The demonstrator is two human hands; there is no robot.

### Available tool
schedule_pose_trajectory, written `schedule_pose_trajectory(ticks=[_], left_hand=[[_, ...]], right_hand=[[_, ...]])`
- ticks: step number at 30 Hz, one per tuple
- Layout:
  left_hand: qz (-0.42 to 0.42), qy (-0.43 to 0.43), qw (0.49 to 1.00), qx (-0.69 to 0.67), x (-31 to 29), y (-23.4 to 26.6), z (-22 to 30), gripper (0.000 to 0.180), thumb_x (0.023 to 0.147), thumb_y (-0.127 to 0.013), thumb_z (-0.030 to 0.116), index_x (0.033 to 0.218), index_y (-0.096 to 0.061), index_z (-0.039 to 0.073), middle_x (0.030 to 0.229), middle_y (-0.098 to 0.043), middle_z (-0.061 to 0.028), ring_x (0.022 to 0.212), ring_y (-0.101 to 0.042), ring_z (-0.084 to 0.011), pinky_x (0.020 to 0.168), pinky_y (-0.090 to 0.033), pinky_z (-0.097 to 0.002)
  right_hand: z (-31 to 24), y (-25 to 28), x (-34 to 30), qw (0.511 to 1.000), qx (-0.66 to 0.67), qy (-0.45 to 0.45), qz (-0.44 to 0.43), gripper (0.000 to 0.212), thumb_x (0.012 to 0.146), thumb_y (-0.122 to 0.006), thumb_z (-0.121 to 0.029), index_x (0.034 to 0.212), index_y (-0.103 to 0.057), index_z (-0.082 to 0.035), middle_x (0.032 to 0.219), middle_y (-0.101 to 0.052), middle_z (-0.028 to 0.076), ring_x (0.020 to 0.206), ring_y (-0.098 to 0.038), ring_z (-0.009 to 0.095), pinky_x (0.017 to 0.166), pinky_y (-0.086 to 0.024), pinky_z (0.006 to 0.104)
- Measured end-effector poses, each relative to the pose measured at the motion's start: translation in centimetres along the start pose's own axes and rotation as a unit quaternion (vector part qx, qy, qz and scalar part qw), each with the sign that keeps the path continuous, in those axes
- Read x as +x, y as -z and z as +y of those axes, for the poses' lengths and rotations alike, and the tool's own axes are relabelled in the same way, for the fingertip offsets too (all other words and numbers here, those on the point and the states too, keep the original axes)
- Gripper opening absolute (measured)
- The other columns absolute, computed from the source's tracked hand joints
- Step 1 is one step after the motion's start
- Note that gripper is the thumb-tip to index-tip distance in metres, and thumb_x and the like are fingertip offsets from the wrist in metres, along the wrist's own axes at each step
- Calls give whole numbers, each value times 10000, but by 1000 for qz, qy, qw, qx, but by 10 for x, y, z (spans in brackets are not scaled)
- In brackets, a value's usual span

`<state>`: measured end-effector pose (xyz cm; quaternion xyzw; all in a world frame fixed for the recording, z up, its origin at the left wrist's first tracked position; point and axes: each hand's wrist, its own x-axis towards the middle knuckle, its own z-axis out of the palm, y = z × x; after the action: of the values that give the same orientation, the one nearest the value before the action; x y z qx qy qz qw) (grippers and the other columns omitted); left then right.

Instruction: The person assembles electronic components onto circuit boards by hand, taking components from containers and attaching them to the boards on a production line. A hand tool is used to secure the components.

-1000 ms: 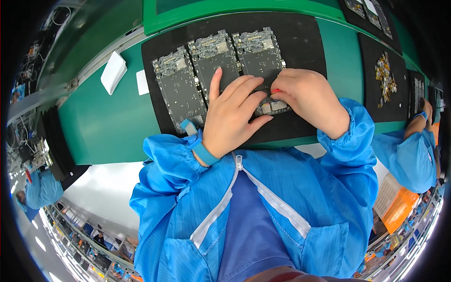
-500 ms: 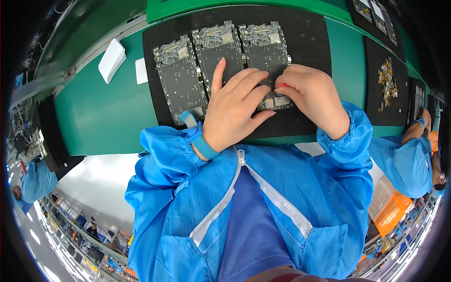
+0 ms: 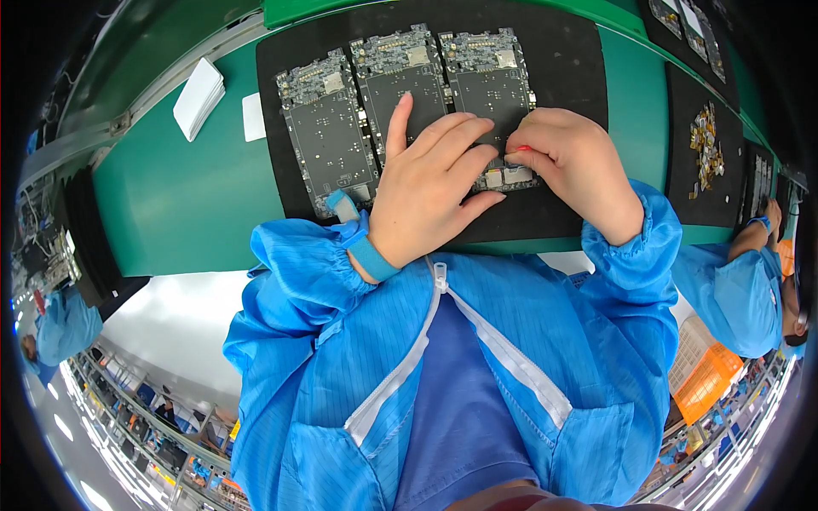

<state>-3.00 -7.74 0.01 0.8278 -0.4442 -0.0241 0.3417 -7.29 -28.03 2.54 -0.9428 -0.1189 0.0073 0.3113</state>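
Note:
Three dark circuit boards lie side by side on a black mat point(image 3: 562, 77). My left hand point(image 3: 430, 183) is spread flat over the lower parts of the middle board point(image 3: 400, 100) and the right board point(image 3: 487, 94), fingers apart and holding nothing. Above the right board's lower right side, my right hand point(image 3: 569, 162) is closed in a pinch. A small red thing point(image 3: 521, 149) shows between its thumb and finger; its kind cannot be made out. The left board point(image 3: 328, 140) is mostly uncovered. A blue strap point(image 3: 372, 258) circles my left wrist.
White cards point(image 3: 198, 100) are stacked on the green table point(image 3: 179, 204), with a single white card point(image 3: 254, 117) beside the mat. On the right, another dark mat point(image 3: 682, 187) bears a heap of small gold-coloured parts point(image 3: 705, 149). Further right sits a person in blue point(image 3: 733, 294).
The view has shifted slightly, so the boards and mat appear a little higher. My hands keep nearly the same places, the right one still pinching the red thing.

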Motion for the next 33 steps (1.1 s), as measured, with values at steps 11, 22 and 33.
schedule_pose_trajectory(ticks=[11, 22, 33], left_hand=[[-1, 1, 1000, -1, 1, 1, 1, 401, 641, -812, 238, 993, -656, 127, 1208, -592, -15, 1179, -530, -216, 1119, -140, -564], [7, -1, 1000, 3, 0, -2, 4, 385, 651, -812, 228, 991, -665, 124, 1195, -606, -15, 1179, -539, -219, 1130, -112, -558], [10, -3, 1000, 14, 1, -3, 7, 379, 657, -818, 218, 994, -675, 120, 1187, -619, -28, 1177, -547, -236, 1141, -89, -537]], right_hand=[[-11, 2, -4, 997, -73, 21, 3, 97, 720, -654, -57, 814, -631, -54, 797, -584, 91, 796, -594, 289, 667, -497, 383], [-1, -1, -7, 994, -51, 92, 22, 131, 673, -609, -40, 803, -611, -49, 815, -579, 71, 800, -584, 273, 673, -504, 358], [0, -7, -18, 986, -91, 132, 41, 120, 704, -615, -78, 821, -615, -54, 832, -576, 57, 812, -594, 233, 665, -510, 324]])
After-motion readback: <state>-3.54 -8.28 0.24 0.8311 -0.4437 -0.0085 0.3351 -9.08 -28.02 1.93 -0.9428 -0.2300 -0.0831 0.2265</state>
